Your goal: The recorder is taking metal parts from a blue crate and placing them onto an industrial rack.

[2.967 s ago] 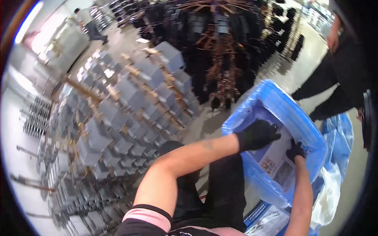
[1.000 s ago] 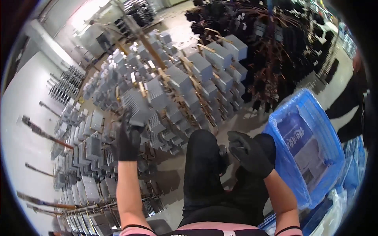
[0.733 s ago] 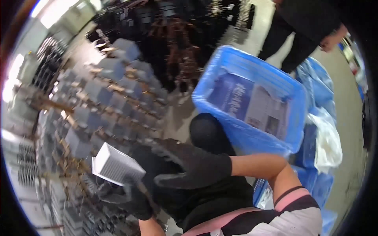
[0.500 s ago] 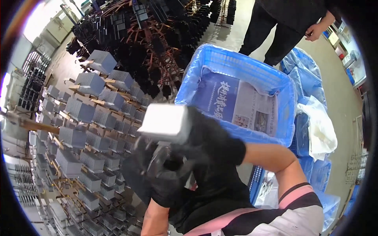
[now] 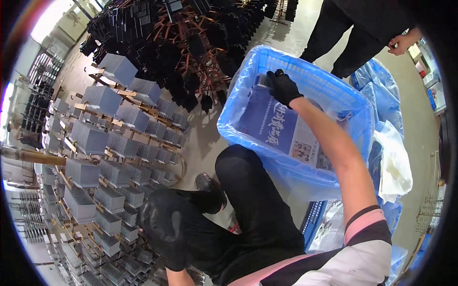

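My right hand (image 5: 282,87), in a black glove, reaches into the blue crate (image 5: 305,62). Its fingers are closed on a small grey finned heat sink (image 5: 263,81), at the crate's far left corner. A clear blue plastic liner covers the crate, and printed newspaper (image 5: 272,121) lies on its bottom. My left hand (image 5: 167,233), also in a black glove, is down at my left knee, beside the rack of heat sinks. Its fingers blend into the dark trousers, so their pose is hidden.
At left, a rack carries many grey finned heat sinks (image 5: 89,137) on bars. Dark parts (image 5: 143,33) hang from a reddish-brown rack behind. Another person (image 5: 343,33) in black stands beyond the crate. Lined blue crates (image 5: 377,90) and a white plastic bag (image 5: 393,159) sit at right.
My right hand has gone from in front of me, far right into the crate, with the heat sink. My hands have parted, and the left has dropped to my knee.
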A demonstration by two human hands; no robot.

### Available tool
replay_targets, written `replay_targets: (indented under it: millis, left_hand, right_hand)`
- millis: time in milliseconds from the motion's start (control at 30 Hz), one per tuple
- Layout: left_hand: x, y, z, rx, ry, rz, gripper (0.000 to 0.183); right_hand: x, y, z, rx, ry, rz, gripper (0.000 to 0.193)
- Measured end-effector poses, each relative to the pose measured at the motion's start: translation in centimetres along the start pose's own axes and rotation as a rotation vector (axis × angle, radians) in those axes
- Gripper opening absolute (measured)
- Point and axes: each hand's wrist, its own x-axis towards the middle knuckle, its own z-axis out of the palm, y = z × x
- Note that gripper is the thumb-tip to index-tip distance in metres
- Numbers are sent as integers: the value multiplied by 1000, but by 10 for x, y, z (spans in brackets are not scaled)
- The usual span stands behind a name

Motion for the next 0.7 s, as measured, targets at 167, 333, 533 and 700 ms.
replay_targets:
  millis: [167,333,533,700]
  left_hand:
    - [-23,-28,-20,218,0,-133,51]
    - [-31,-45,-26,13,128,-224,41]
    - [-36,-63,-57,299,95,-148,39]
    - [-15,-77,-85,-36,315,-387,30]
  right_hand:
    - [8,28,48,-238,190,-134,55]
    - [5,42,48,-250,123,-80,64]
    - [19,-28,57,-407,-44,-20,60]
    - [2,43,74,-464,25,-6,63]
